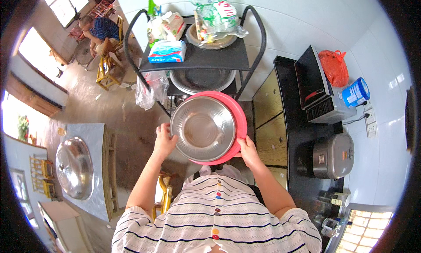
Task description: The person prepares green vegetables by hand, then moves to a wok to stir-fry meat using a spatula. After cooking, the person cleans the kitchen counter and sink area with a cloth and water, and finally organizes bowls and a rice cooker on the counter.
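A round stainless steel basin [202, 129] rests inside a larger pink plastic basin [240, 117], whose rim shows mainly above and to the right. Both are in front of my body. My right hand [248, 153] grips the pink basin's rim at the lower right, its fingers partly hidden beneath. At the steel basin's left edge is my left hand [165, 141], fingers apart and the thumb close to the rim; whether it touches cannot be made out.
Ahead stands a black shelf rack [206, 60] with another basin [204, 79], a tissue pack [167, 51] and bags. To the right, a black counter [302, 139] holds a rice cooker [333, 156] and a microwave [322, 93]. A lidded wok [75, 167] is at left; a person [103, 29] sits far left.
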A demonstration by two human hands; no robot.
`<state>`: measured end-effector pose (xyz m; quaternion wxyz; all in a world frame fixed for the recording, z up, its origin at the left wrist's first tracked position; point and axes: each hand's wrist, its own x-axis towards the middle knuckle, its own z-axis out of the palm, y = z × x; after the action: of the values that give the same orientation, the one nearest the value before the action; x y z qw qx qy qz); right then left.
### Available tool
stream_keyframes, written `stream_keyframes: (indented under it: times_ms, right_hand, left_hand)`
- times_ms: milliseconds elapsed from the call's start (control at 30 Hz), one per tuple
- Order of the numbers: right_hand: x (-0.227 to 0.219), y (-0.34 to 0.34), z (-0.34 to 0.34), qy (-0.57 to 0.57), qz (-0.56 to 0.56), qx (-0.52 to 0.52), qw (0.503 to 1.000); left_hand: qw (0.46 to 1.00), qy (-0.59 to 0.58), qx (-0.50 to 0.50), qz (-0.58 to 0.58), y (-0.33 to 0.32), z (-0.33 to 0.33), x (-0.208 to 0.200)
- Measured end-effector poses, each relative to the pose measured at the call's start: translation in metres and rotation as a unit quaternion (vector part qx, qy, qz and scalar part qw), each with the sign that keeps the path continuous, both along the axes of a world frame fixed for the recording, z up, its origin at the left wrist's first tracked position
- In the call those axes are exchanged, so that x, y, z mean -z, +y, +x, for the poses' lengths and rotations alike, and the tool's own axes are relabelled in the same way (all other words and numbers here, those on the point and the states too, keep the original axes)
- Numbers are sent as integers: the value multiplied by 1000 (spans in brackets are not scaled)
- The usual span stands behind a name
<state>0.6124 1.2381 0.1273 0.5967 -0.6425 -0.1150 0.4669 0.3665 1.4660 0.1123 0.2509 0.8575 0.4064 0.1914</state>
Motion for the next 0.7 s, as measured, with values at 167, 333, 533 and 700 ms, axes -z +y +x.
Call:
stream_keyframes:
  times_ms: [167, 333, 533, 700]
  right_hand:
    - [3, 17, 18, -9, -18, 1, 1000]
    - [-9, 75, 38, -66, 67, -31, 995]
    - [-30, 114, 30, -308, 120, 45, 943]
    - [-13, 135, 30, -134, 216, 46, 966]
  left_hand:
    - [835, -96, -105, -532, -6, 19, -24]
    - [840, -180, -111, -500, 53, 31, 18]
    - [837, -225, -85, -491, 105, 74, -22]
    - [819, -212, -72, -529, 169, 98, 3]
